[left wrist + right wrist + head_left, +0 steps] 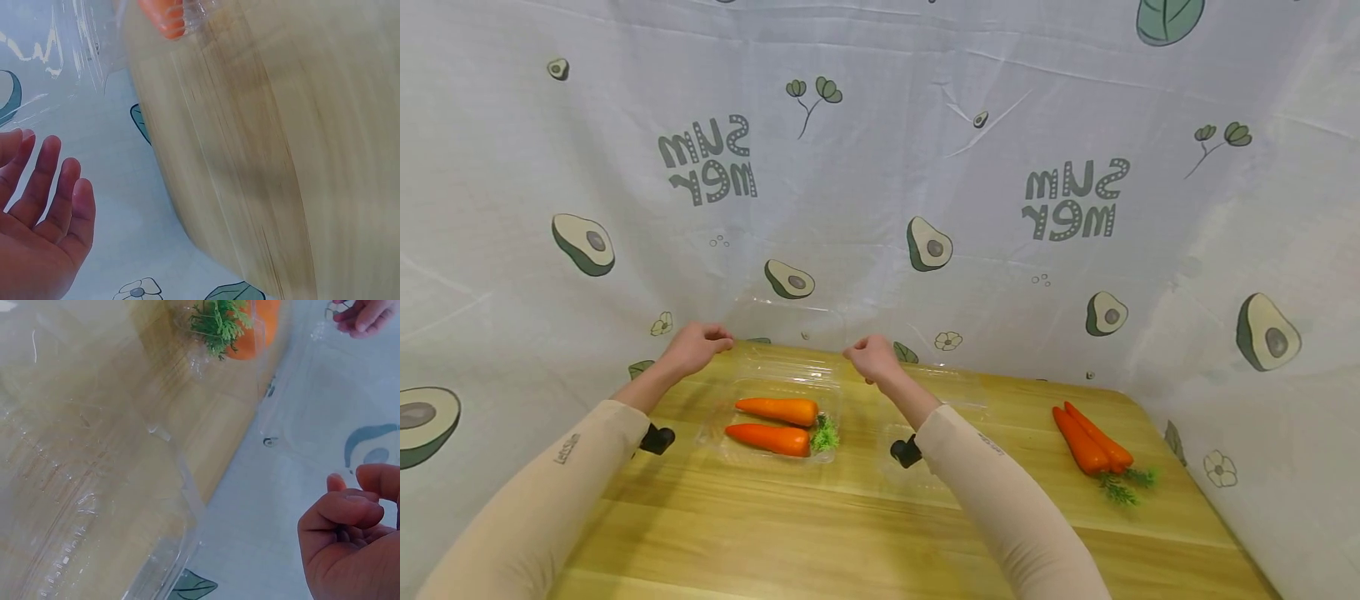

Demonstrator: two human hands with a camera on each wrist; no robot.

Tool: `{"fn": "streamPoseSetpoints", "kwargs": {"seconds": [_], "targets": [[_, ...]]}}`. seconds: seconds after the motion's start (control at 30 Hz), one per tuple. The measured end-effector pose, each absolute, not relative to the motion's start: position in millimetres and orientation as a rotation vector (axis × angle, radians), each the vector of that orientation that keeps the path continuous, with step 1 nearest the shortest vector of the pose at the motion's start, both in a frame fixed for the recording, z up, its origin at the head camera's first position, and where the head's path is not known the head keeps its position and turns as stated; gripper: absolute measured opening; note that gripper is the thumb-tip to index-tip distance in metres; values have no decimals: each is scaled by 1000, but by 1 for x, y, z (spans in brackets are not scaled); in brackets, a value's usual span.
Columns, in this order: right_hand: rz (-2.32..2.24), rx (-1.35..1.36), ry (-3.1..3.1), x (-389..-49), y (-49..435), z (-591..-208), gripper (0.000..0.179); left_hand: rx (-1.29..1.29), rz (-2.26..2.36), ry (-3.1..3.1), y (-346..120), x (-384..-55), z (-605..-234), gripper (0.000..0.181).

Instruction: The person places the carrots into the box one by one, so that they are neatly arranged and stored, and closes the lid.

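Note:
A clear plastic clamshell container lies on the table, its hinged lid raised at the back. Two orange carrots, an upper one and a lower one, lie side by side inside, green tops to the right. My left hand pinches the lid's left side between thumb and forefinger, the other fingers loosely spread in the left wrist view. At the lid's right side is my right hand, thumb and forefinger together at its corner and the other fingers curled in.
A second clear container sits under my right forearm, holding nothing orange. Two more carrots with green tops lie at the table's right. A white curtain with avocado prints hangs right behind the wooden table.

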State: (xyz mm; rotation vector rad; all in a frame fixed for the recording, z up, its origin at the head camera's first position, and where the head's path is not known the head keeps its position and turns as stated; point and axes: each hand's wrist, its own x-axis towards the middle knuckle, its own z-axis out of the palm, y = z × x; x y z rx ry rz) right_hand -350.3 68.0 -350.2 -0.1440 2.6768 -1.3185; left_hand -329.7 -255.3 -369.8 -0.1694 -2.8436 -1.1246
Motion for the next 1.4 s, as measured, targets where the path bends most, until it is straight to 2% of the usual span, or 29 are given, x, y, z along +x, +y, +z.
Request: {"fn": "streamPoseSetpoints", "kwargs": {"seconds": [0.57,1.4], "targets": [[-1231,-314,2775,-341,75,-354,25,-308,-1025,-2801,-262,-317,-374,31],[-1138,-480,2806,-316,80,-358,18,-293,-912,-2835,-263,-295,-377,37]]}}
